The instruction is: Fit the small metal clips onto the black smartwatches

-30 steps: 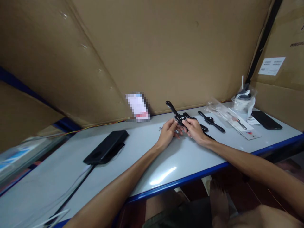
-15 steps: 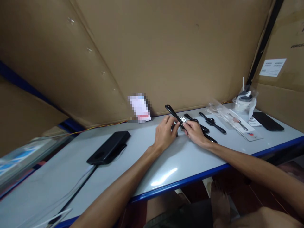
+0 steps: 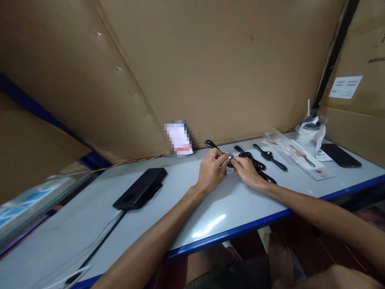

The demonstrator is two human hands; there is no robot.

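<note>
Both my hands are at a black spokeshave with a shiny metal middle; one handle [image 3: 211,145] sticks up past my left hand [image 3: 211,170]. The left fingers close around the middle of the tool. My right hand [image 3: 246,171] pinches the same middle from the right, thumb and fingers together. Most of the middle is hidden by fingertips. Behind my right hand another black handle [image 3: 267,177] shows; I cannot tell whether it belongs to the held tool. Just to the right lie two more black spokeshaves, a nearer one [image 3: 248,155] and a farther one [image 3: 270,157].
Clear plastic packaging with printed cards [image 3: 300,156] lies on the right of the grey table [image 3: 207,208]. Beyond are a bagged cup [image 3: 309,128] and a black phone [image 3: 341,155]. A black power bank [image 3: 140,188] with cables sits left. A blurred-out phone [image 3: 179,138] leans on the cardboard wall.
The raised handle of the held spokeshave has dropped a little. My fingers have drawn together over its metal middle, which showed more openly before.
</note>
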